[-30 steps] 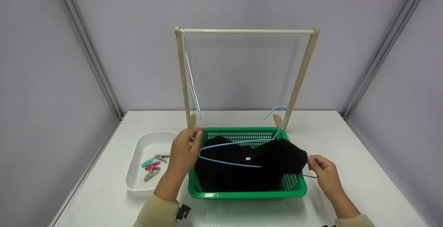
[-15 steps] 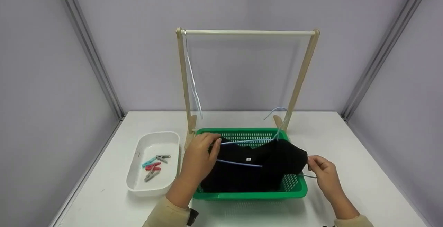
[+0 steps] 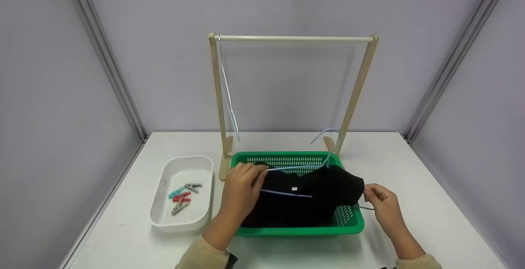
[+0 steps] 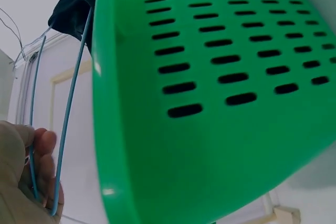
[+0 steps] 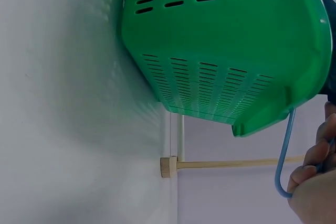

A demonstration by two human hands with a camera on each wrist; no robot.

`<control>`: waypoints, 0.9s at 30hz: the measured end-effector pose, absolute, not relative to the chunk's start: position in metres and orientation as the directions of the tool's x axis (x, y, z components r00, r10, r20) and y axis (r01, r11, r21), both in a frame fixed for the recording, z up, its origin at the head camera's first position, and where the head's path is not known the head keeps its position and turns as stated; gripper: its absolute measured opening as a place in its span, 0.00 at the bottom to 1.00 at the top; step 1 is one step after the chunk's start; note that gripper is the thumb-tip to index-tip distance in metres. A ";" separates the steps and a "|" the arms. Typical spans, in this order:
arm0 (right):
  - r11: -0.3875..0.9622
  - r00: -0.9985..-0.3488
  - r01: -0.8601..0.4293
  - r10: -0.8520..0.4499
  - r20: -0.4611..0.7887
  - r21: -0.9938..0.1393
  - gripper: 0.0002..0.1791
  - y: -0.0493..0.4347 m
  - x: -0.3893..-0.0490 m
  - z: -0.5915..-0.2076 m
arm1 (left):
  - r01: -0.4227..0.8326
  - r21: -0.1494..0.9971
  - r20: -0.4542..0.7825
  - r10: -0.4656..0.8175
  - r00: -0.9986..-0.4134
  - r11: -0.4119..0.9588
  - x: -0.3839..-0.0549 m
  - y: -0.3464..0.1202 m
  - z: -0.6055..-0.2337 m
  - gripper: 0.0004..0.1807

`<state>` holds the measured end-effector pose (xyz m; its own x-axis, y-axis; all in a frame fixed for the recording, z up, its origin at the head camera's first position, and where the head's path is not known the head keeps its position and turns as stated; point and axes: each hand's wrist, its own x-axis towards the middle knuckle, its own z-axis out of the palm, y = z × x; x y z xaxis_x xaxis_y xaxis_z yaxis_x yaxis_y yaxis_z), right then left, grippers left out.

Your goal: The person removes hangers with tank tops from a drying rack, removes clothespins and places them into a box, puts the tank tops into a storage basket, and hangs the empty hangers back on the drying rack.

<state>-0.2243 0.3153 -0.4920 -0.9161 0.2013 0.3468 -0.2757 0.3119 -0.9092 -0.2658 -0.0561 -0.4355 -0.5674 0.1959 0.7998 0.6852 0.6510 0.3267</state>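
Observation:
A blue wire hanger (image 3: 287, 195) lies over the green basket (image 3: 299, 231), its hook up. Its right shoulder runs inside a black garment (image 3: 340, 187) with a small white label; the rest of the cloth is heaped in the basket. My left hand (image 3: 241, 189) pinches the upper wire near the hanger's left end; in the left wrist view the blue loop (image 4: 67, 108) passes among its fingers. At the garment's right edge my right hand (image 3: 385, 207) pinches the cloth, beside the hanger's right end. In the right wrist view that bent wire end (image 5: 283, 166) shows under the basket rim.
A wooden rack (image 3: 357, 84) with a white rod (image 3: 295, 38) stands behind the basket. Another wire hanger (image 3: 229, 96) hangs at the rod's left end. To the left, a white tray (image 3: 158, 203) holds several clothespins (image 3: 180, 197). Walls close in the back and sides.
My left hand has moved right from the basket's left rim and taken hold of the hanger's left part. The hook tipped slightly left. My right hand has stayed at the garment's edge.

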 end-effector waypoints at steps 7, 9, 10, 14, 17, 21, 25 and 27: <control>0.321 -0.913 -0.289 0.190 0.360 -0.902 0.10 0.313 -0.224 -0.491 | 0.682 0.383 0.802 0.142 -0.580 0.623 -0.264 -0.057 -0.439 0.02; 0.338 -0.911 -0.293 0.187 0.369 -0.894 0.10 0.313 -0.224 -0.490 | 0.684 0.381 0.810 0.132 -0.571 0.622 -0.265 -0.057 -0.440 0.02; 0.350 -0.910 -0.289 0.189 0.369 -0.891 0.10 0.312 -0.224 -0.489 | 0.686 0.380 0.814 0.128 -0.566 0.620 -0.265 -0.057 -0.440 0.02; 0.425 -0.907 -0.259 0.201 0.369 -0.867 0.10 0.311 -0.223 -0.486 | 0.701 0.379 0.829 0.114 -0.547 0.604 -0.265 -0.059 -0.441 0.02; 0.485 -0.900 -0.232 0.223 0.376 -0.843 0.11 0.311 -0.222 -0.483 | 0.702 0.389 0.829 0.105 -0.549 0.596 -0.265 -0.060 -0.443 0.03; 0.512 -0.877 -0.241 0.249 0.411 -0.825 0.14 0.311 -0.223 -0.477 | 0.697 0.402 0.824 0.097 -0.558 0.594 -0.264 -0.061 -0.445 0.04; 0.511 -0.853 -0.275 0.261 0.452 -0.815 0.15 0.310 -0.225 -0.471 | 0.698 0.420 0.821 0.085 -0.565 0.579 -0.264 -0.062 -0.447 0.04; 0.519 -0.844 -0.285 0.264 0.468 -0.806 0.15 0.308 -0.227 -0.467 | 0.699 0.434 0.818 0.077 -0.570 0.569 -0.265 -0.063 -0.447 0.04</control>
<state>-0.2268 0.3081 -0.4671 -0.8437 0.2635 0.4676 -0.2847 0.5188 -0.8061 -0.2646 -0.0629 -0.4470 -0.5703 0.0774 0.8178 0.6991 0.5685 0.4337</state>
